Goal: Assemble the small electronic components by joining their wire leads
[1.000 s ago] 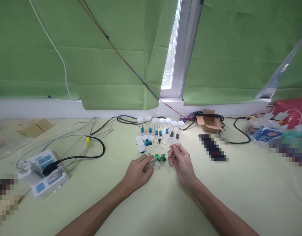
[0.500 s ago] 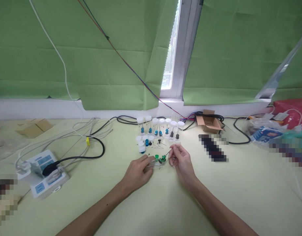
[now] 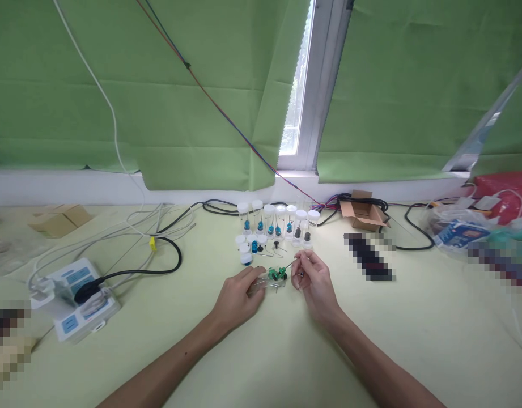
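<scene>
My left hand (image 3: 238,296) is closed at the edge of a small clear plastic bag (image 3: 269,285) on the table. Small green parts (image 3: 272,273) and dark round pieces lie at the bag, with thin metal pins around it. My right hand (image 3: 312,279) pinches a thin metal rod (image 3: 290,264) between thumb and fingertips. The rod slants down toward the green parts; I cannot tell whether it is joined to one. Beyond my hands, several white-capped clear vials (image 3: 270,222) stand upright with blue or dark parts inside.
Loose white caps (image 3: 245,249), blue and black parts and pins lie before the vials. A power strip (image 3: 84,300) with cables is at left. An open cardboard box (image 3: 363,214) and a plastic bag with a blue packet (image 3: 467,232) are at the right.
A green part by the bag has shifted slightly and sits closer to the one near the rod's tip. Both hands keep nearly the same place and grip.
</scene>
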Action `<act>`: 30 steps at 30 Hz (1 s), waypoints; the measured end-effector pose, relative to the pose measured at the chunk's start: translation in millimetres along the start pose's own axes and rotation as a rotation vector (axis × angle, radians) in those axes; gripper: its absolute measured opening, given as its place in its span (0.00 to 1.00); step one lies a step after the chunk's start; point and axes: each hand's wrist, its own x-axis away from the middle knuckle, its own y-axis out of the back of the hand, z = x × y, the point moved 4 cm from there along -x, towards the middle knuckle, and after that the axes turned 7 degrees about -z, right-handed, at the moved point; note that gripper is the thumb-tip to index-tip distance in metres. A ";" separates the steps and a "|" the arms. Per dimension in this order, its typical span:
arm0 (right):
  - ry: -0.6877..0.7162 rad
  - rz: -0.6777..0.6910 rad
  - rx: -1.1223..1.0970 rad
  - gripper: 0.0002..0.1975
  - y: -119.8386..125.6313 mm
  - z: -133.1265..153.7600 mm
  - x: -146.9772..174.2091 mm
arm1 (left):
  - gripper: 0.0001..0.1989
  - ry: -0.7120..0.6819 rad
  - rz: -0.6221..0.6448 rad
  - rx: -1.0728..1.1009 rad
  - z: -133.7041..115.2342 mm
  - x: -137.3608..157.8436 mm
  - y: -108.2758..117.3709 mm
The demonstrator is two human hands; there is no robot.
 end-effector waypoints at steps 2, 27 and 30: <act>-0.001 0.007 0.002 0.12 -0.2 -0.6 0.1 | 0.17 -0.010 0.008 0.007 0.1 0.3 -0.6; -0.081 0.135 0.129 0.13 0.0 -9.6 -2.7 | 0.17 -0.068 0.008 0.093 -2.0 0.8 -1.5; -0.170 0.146 0.035 0.14 0.7 -12.4 -3.2 | 0.17 -0.065 0.004 0.102 -1.3 0.8 -2.4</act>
